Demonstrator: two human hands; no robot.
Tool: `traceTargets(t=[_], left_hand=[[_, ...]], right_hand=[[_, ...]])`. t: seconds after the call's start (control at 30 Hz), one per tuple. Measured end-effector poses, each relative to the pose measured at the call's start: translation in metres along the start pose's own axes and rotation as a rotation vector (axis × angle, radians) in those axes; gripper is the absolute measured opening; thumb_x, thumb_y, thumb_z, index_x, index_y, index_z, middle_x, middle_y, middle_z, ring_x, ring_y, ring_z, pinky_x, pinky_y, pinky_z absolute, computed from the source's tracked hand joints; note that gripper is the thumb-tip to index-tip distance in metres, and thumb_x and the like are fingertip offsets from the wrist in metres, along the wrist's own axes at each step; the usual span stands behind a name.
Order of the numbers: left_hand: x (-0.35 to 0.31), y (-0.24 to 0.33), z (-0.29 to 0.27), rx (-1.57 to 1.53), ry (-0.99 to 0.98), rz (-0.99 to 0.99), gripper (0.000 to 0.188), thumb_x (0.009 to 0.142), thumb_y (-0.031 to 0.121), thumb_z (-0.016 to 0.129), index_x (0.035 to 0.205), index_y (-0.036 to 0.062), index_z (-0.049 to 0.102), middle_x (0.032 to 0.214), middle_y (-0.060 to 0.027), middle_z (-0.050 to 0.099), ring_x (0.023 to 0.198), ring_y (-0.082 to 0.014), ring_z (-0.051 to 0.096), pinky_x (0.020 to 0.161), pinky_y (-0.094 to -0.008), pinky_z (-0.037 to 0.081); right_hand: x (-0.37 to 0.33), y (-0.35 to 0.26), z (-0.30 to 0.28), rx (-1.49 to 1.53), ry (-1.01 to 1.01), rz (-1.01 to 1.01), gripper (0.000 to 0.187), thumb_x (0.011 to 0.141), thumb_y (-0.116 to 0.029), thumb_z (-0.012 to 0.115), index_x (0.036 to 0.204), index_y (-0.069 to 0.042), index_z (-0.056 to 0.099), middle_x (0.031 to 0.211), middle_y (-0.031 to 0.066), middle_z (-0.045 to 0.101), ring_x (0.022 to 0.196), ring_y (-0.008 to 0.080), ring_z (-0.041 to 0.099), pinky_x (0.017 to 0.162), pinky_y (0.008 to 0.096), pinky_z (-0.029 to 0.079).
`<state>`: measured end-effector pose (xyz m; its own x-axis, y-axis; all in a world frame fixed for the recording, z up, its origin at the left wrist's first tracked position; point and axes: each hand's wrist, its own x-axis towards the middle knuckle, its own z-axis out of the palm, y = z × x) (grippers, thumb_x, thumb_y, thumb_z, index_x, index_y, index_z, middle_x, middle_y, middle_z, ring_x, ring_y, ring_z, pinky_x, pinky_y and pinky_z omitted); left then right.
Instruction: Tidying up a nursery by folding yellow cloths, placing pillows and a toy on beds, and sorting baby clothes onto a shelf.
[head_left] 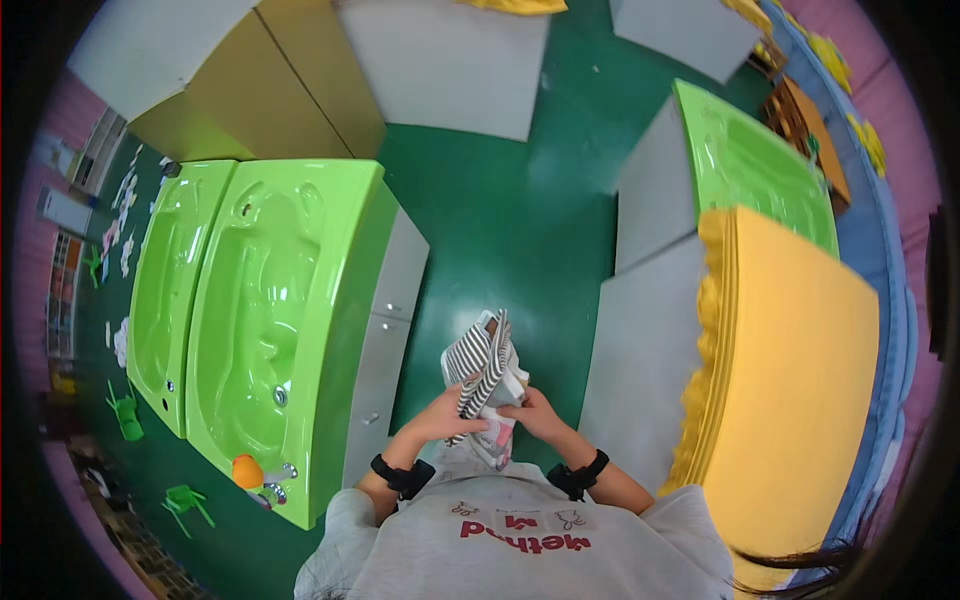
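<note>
Two hands: closed on striped cloth (482,365)
Left hand (447,415): grips cloth's lower edge
Right hand (532,411): pinches cloth's right side
Left side: green tub (280,320)
Right side: yellow mat (790,370)

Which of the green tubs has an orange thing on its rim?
The larger green tub nearest the left hand: an orange ball sits beside its metal tap.

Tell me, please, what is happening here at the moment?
A person stands on a green floor between a green tub and a yellow mat. The left hand and right hand both grip a bundle of striped cloth held up in front of the chest.
</note>
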<state>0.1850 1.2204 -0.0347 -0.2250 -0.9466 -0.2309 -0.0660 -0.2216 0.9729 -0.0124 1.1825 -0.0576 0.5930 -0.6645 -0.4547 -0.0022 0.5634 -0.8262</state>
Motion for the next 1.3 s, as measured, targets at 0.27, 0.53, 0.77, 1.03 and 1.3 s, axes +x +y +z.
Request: traceTargets(t=[0.27, 0.53, 0.77, 1.03, 1.3], left_hand=[[0.169, 0.045, -0.063, -0.046, 0.095, -0.106, 0.034, 0.077, 0.011, 0.059, 0.107, -0.0035, 0.053, 0.098, -0.0107, 0.062, 0.089, -0.0169, 0.058, 0.079, -0.0306, 0.045], [0.377, 0.129, -0.122, 0.059, 0.177, -0.071, 0.026, 0.080, 0.011, 0.056, 0.102, -0.0046, 0.056, 0.096, -0.0104, 0.063, 0.088, -0.0158, 0.057, 0.079, -0.0299, 0.043], [0.539, 0.218, -0.152, 0.158, 0.285, -0.102, 0.026, 0.081, 0.012, 0.059, 0.101, -0.0036, 0.056, 0.095, -0.0070, 0.061, 0.086, -0.0146, 0.055, 0.080, -0.0297, 0.042], [0.712, 0.314, -0.144, -0.160, 0.506, -0.003, 0.036, 0.079, 0.011, 0.060, 0.110, -0.0033, 0.049, 0.102, -0.0094, 0.058, 0.090, -0.0166, 0.054, 0.081, -0.0308, 0.041], [0.953, 0.349, -0.127, -0.043, 0.138, -0.012, 0.030, 0.082, 0.012, 0.058, 0.107, -0.0047, 0.054, 0.100, -0.0077, 0.061, 0.090, -0.0139, 0.054, 0.080, -0.0295, 0.042]], right_hand=[[0.111, -0.154, -0.102, -0.099, 0.061, -0.089, 0.031, 0.070, 0.002, 0.057, 0.101, 0.002, 0.058, 0.092, 0.0027, 0.061, 0.085, 0.0126, 0.057, 0.078, 0.0265, 0.044], [0.185, -0.305, -0.238, 0.293, 0.626, -0.335, 0.033, 0.077, -0.005, 0.052, 0.109, 0.002, 0.052, 0.098, 0.0066, 0.059, 0.087, 0.0151, 0.056, 0.079, 0.0275, 0.043], [0.273, -0.435, -0.381, 0.034, 0.683, -0.460, 0.035, 0.080, -0.008, 0.054, 0.113, 0.002, 0.049, 0.101, 0.0068, 0.056, 0.093, 0.0146, 0.052, 0.082, 0.0277, 0.041], [0.366, -0.573, -0.528, -0.156, 0.695, -0.553, 0.026, 0.080, -0.012, 0.054, 0.102, 0.001, 0.052, 0.094, 0.0074, 0.058, 0.086, 0.0152, 0.053, 0.077, 0.0294, 0.042], [0.417, -0.681, -0.707, 0.145, 0.827, -0.465, 0.030, 0.082, -0.011, 0.052, 0.109, 0.002, 0.052, 0.098, 0.0073, 0.059, 0.088, 0.0155, 0.056, 0.079, 0.0285, 0.044]])
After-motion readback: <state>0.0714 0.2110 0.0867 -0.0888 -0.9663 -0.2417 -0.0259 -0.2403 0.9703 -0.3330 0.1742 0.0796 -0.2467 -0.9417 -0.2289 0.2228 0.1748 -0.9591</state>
